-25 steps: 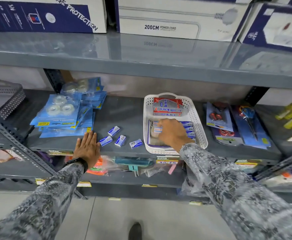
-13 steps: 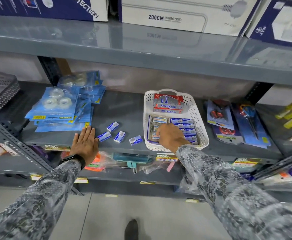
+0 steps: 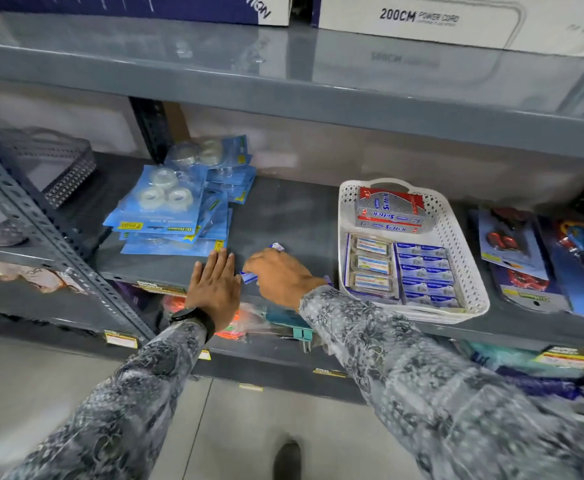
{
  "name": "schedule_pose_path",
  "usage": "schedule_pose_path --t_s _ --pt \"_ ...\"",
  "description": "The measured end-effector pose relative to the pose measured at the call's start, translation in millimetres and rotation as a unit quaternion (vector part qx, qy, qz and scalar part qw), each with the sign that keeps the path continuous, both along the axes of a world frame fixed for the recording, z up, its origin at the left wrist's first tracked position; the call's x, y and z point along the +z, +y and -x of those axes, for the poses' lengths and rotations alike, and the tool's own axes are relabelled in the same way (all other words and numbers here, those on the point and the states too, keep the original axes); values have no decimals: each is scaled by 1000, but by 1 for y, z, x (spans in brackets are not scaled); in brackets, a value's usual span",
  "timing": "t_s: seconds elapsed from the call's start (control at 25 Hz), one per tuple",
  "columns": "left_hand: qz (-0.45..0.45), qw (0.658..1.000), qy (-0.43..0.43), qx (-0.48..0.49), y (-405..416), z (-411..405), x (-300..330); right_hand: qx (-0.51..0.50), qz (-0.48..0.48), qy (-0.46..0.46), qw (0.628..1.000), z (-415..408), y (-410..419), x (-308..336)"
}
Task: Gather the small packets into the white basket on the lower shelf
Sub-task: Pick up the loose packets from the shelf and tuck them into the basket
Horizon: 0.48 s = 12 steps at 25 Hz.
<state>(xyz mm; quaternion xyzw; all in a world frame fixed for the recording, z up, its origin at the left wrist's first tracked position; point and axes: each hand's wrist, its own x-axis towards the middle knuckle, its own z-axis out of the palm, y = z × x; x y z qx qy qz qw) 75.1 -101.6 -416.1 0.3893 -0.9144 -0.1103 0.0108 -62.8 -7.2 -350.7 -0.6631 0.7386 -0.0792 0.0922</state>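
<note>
The white basket [image 3: 456,237] stands on the grey shelf [image 3: 294,216], holding rows of small blue-and-white packets [image 3: 422,268] and a red-and-silver box [image 3: 390,211] at its back. My right hand [image 3: 281,273] lies left of the basket, curled over the loose small packets on the shelf. One packet [image 3: 277,247] pokes out past its fingertips and another [image 3: 249,277] shows at the thumb side; the others are hidden beneath it. Flat on the shelf's front edge rests my left hand [image 3: 216,285], fingers together, holding nothing and almost touching the right hand.
A stack of blue tape packs [image 3: 176,209] lies just behind my left hand. Scissor packs [image 3: 539,258] lie right of the basket. A grey perforated bin [image 3: 58,164] stands at far left. Boxes [image 3: 418,19] sit on the shelf above.
My right hand left the basket and moved left over the loose packets, curling onto them. The left hand stayed on the shelf edge. The camera moved closer.
</note>
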Motion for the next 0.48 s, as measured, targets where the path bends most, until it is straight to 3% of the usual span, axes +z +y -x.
schedule_pose_path --t_s 0.28,0.48 --pt "-34 999 -20 -7 0 8 13 -18 48 -20 998 4 6 12" --pt "1 997 -52 -49 18 46 10 -132 134 -15 982 56 66 54"
